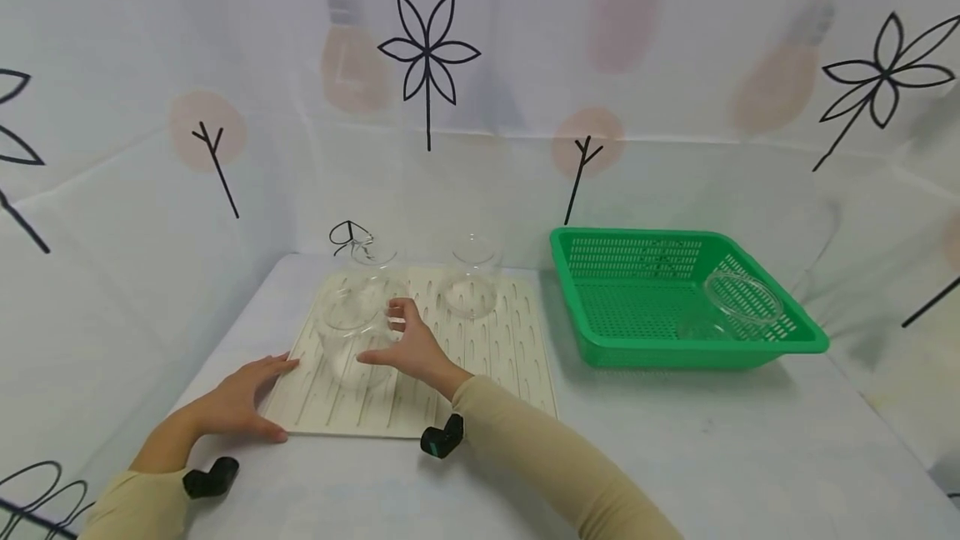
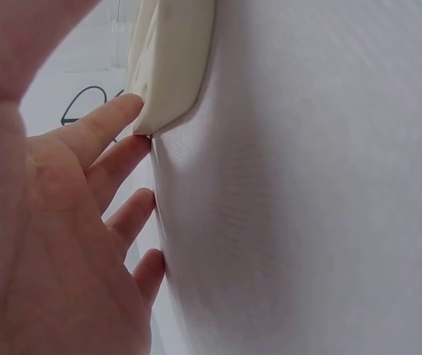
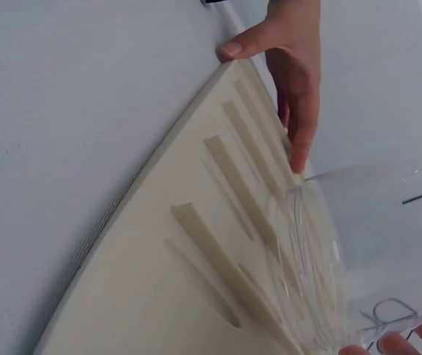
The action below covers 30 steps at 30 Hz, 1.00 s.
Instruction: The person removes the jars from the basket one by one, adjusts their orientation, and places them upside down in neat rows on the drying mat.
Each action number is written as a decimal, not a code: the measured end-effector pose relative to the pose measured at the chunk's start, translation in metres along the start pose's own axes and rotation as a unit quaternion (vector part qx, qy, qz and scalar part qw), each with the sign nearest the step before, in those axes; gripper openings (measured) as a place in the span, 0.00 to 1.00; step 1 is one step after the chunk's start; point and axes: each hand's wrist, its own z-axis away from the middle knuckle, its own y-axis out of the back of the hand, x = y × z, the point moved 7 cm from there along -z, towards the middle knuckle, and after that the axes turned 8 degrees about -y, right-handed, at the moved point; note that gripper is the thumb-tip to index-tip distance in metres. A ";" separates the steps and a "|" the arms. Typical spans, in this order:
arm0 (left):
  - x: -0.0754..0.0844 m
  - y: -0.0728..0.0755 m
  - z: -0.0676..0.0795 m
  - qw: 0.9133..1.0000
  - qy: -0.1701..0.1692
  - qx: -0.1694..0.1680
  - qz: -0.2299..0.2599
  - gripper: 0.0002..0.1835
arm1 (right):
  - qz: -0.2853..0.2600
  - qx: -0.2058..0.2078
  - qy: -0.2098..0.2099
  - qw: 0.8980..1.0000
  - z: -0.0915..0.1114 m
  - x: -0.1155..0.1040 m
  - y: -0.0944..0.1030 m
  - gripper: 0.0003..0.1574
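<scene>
My right hand (image 1: 420,348) holds a clear cup (image 1: 352,348) at the left of a cream, ribbed drying mat (image 1: 420,411). Thumb and fingers lie on opposite sides of the cup in the right wrist view, and its wide end (image 3: 307,259) is down at the ridges. My left hand (image 1: 232,398) is at the mat's near left corner, thumb by the front edge and straight fingers along the left side. Fingertips touch the mat's corner in the left wrist view. Behind the held cup stands another clear cup (image 1: 375,255), and a third clear cup (image 1: 471,277) is to its right.
A green plastic basket (image 1: 592,352) stands on the white table right of the mat. Clear ware (image 1: 742,298) lies in its right part. White printed cloth (image 1: 480,182) hangs behind and along the sides.
</scene>
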 end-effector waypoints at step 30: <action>-0.003 -0.003 0.000 1.000 0.022 -0.003 0.002 0.56 | -0.038 0.007 0.024 0.999 0.011 -0.027 0.058 0.52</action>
